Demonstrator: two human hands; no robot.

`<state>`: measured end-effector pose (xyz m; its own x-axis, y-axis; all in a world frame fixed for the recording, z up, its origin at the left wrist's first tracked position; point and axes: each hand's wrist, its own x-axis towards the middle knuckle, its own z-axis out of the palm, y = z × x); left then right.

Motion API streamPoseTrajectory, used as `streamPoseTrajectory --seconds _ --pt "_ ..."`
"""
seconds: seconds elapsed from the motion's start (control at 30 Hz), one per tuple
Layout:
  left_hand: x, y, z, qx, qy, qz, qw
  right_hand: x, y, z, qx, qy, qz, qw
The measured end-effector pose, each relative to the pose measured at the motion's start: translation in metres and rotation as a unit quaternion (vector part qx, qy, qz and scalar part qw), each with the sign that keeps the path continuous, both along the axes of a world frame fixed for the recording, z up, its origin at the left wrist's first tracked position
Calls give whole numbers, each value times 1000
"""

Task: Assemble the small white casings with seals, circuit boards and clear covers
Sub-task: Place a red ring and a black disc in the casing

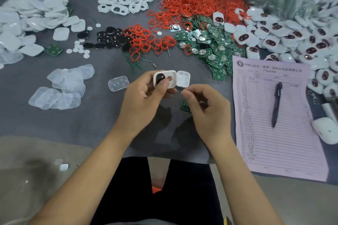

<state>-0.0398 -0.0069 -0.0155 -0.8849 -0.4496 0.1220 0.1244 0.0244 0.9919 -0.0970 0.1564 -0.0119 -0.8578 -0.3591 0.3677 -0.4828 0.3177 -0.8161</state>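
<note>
The white casing (165, 79) is pinched in the left hand (144, 97), thumb on its black insert (159, 78), which is best pressed flush while the loosely curled, seemingly empty right hand (205, 105) waits beside the casing.

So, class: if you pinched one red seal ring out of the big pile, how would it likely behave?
Probably floppy: the red seal rings lie as thin loops, many bent out of round. Likely very light, being so thin. They may snag, since the loops overlap and tangle in the heap, so several could lift together.

The left hand (140, 97) grips a white casing (165, 79), thumb on its black insert (160, 78); the right hand (206, 107) hovers beside, fingers curled.
</note>
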Motion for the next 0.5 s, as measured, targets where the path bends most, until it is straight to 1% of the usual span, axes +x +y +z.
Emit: streamPoseTrajectory --seconds 0.07,0.1,0.17,0.33,0.43,0.5 --pt "1 2 1 -4 -7 -13 1000 -2 1 0 -69 -83 -9 994" --pt "1 3 2 -17 -12 -18 1000 -3 1 1 -96 -110 -7 989" --pt "2 4 3 -60 -25 -23 998 -5 2 1 -123 -135 -3 983" --pt "5 4 7 -127 -52 -24 990 -6 2 2 -139 -148 7 979" --pt "6 6 10 -136 -54 -28 989 -5 2 2 -149 -147 8 978" --pt "6 6 10 -143 -58 -29 988 -5 3 1 -132 -129 4 983"
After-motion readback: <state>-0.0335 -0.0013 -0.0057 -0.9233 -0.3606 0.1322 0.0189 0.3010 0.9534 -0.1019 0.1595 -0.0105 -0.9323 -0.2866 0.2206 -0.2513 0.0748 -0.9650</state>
